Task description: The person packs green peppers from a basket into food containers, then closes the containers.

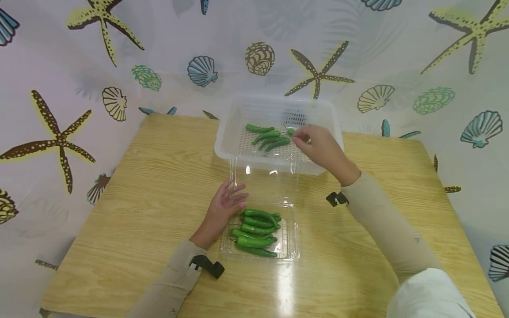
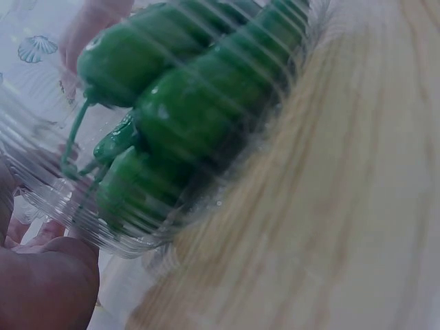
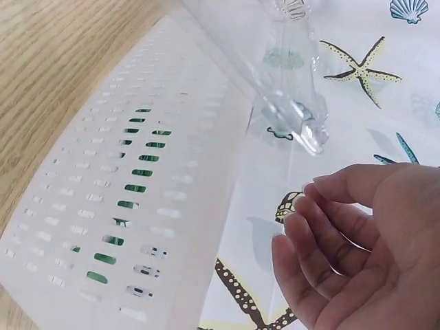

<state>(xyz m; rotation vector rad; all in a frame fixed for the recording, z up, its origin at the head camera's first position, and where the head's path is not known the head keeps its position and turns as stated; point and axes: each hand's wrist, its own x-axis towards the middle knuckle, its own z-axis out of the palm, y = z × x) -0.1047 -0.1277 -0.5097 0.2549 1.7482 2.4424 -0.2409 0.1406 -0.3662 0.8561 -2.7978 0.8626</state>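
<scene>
The right hand [image 1: 318,145] reaches into the white slotted plastic basket [image 1: 238,152] at the far side of the light wooden table [image 1: 151,185], its fingertips at a green pepper [image 1: 291,131] beside the four already lying on the basket floor. The right wrist view shows those fingers loosely curved with nothing between them, so the grip looks slack and empty — the pepper seems to be at most touched. The left hand [image 1: 224,207] lies with fingers spread and straight against the left edge of the clear plastic clamshell tray [image 1: 288,254], near the person, which holds a heap of green peppers [image 1: 256,232].

To do this well, I judge the left hand should steady the light tray while the right takes one pepper at a time by its stem end — and lays it flat beside the others.

The tray's raised clear lid [image 1: 264,181] stands between heap and basket and leans on the basket's near wall; a careless reach could catch it.
</scene>
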